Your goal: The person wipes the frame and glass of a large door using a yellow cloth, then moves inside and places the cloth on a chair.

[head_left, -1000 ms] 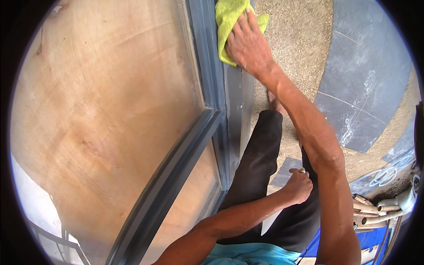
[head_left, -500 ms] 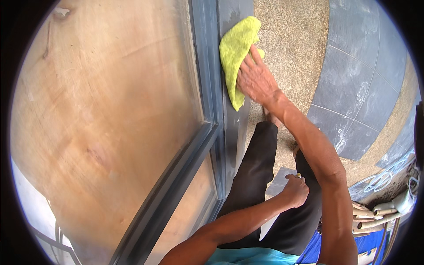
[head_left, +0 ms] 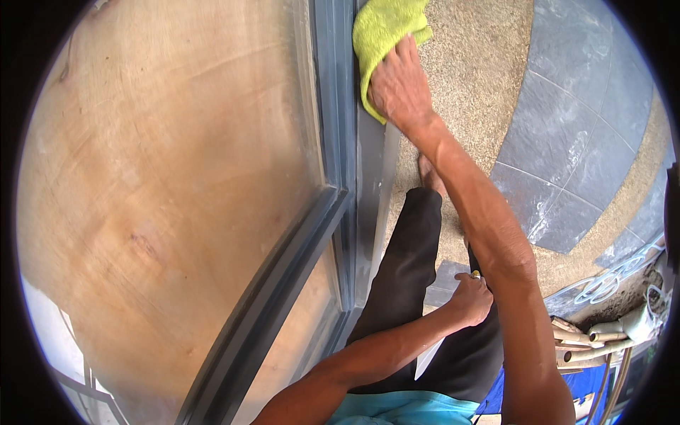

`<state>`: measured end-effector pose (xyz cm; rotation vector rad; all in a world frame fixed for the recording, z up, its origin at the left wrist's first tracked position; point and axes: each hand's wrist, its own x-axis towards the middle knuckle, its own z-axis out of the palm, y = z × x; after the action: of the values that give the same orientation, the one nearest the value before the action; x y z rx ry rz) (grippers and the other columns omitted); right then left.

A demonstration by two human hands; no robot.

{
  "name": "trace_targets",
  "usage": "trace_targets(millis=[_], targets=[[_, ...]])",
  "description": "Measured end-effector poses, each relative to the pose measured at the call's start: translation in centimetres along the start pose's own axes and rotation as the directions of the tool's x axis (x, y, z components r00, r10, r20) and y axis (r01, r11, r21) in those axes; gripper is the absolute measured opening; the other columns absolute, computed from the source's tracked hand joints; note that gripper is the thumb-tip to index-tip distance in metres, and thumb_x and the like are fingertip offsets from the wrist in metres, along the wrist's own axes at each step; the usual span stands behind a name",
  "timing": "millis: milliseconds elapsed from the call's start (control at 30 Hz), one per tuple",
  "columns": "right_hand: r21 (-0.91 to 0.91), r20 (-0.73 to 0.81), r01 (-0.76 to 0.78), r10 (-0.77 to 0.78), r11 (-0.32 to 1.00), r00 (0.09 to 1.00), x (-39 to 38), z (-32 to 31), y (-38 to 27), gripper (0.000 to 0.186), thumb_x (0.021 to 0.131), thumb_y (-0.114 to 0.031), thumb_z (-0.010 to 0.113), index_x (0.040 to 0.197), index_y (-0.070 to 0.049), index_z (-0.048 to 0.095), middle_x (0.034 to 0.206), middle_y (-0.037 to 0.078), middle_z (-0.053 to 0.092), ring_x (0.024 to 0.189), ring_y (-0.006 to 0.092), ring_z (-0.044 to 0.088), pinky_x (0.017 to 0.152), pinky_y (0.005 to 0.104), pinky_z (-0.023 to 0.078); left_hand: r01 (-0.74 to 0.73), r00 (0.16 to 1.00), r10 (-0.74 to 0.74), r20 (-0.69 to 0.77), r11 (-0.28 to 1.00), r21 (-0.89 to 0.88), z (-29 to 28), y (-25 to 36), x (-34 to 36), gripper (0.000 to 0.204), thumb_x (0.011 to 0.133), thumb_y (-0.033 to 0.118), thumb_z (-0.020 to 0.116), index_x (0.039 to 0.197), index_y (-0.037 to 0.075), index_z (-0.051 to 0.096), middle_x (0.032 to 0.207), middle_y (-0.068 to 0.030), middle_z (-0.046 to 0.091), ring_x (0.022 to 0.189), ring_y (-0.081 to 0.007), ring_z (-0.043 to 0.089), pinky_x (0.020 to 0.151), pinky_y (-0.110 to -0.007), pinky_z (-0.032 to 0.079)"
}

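Right grip (head_left: pixel 402 83) clutches a yellow cloth (head_left: pixel 381 41) on the grey ledge (head_left: pixel 369 163), apparently mid-wipe; the next stroke calls for even pressure. Left grip (head_left: pixel 473 300) is curled closed, contents unclear.

The cloth (head_left: pixel 386 35) lies under the right hand (head_left: pixel 402 85), against the ledge (head_left: pixel 370 156). Just left of that hand runs the frame (head_left: pixel 333 106), with the panel (head_left: pixel 163 142) farther left; right of it lies the ground (head_left: pixel 482 64), then tiles (head_left: pixel 567 106). A foot (head_left: pixel 430 176) is nearer the body. The left hand (head_left: pixel 473 301), over the trousers (head_left: pixel 407 248), grips a small object (head_left: pixel 475 274); poles (head_left: pixel 602 348) lie well to its right.
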<state>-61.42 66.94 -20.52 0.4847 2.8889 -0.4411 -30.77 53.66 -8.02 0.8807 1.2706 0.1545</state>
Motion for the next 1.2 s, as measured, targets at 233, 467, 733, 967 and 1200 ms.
trace_targets(millis=[233,467,733,967,1200], targets=[[0.79,0.226,-0.337,0.268,0.512,0.937,-14.9,7.9,-8.3,0.022,0.083,-0.01,0.062,0.096,0.007,0.065,0.101,0.03,0.061,0.101,0.0437,0.059,0.091,0.0487,0.047,0.036,0.993,-0.089,-0.079,0.856,-0.515,4.1,-0.9,-1.4,0.023,0.104,0.034,0.043,0.114,0.019,0.057,0.109,-0.0009,0.058,0.111,-0.0183,0.051,0.098,-0.039,0.04],[0.727,0.245,-0.396,0.327,0.561,0.913,-13.1,6.7,-7.8,0.025,0.088,-0.017,0.063,0.075,0.005,0.065,0.077,0.027,0.064,0.079,0.0435,0.065,0.072,0.0504,0.052,-0.017,0.996,-0.014,-0.088,0.937,-0.348,4.3,-1.3,-0.7,0.03,0.102,0.034,0.05,0.125,0.017,0.058,0.122,-0.0087,0.061,0.114,-0.0254,0.058,0.091,-0.043,0.049],[0.996,0.04,-0.08,0.651,0.031,0.758,0.4,1.5,6.3,0.03,0.094,-0.026,0.062,0.087,0.002,0.069,0.08,0.02,0.07,0.076,0.0331,0.069,0.072,0.046,0.055,-0.025,0.957,0.078,-0.28,0.982,0.188,-1.0,-0.3,0.8,0.029,0.089,0.025,0.059,0.114,0.011,0.066,0.111,-0.0109,0.067,0.109,-0.0328,0.064,0.077,-0.055,0.054],[0.722,0.262,0.102,0.408,-0.685,0.875,-6.9,-8.9,15.2,0.039,0.1,-0.026,0.058,0.13,-0.001,0.058,0.127,0.011,0.064,0.117,0.0231,0.061,0.106,0.0412,0.047,0.121,0.958,-0.098,-0.268,0.99,0.072,-7.8,-1.0,1.3,0.021,0.083,0.003,0.052,0.1,-0.004,0.062,0.104,-0.0233,0.064,0.095,-0.0422,0.064,0.083,-0.048,0.053],[0.447,0.08,0.246,0.312,-0.86,0.947,-11.1,2.3,22.0,0.043,0.106,-0.028,0.044,0.145,-0.009,0.045,0.142,0.012,0.055,0.129,0.0267,0.053,0.111,0.0391,0.045,0.239,0.922,-0.21,-0.324,0.969,0.053,-15.2,2.8,1.1,0.021,0.089,0.003,0.049,0.106,-0.003,0.06,0.106,-0.0232,0.062,0.1,-0.0422,0.063,0.086,-0.05,0.051]])
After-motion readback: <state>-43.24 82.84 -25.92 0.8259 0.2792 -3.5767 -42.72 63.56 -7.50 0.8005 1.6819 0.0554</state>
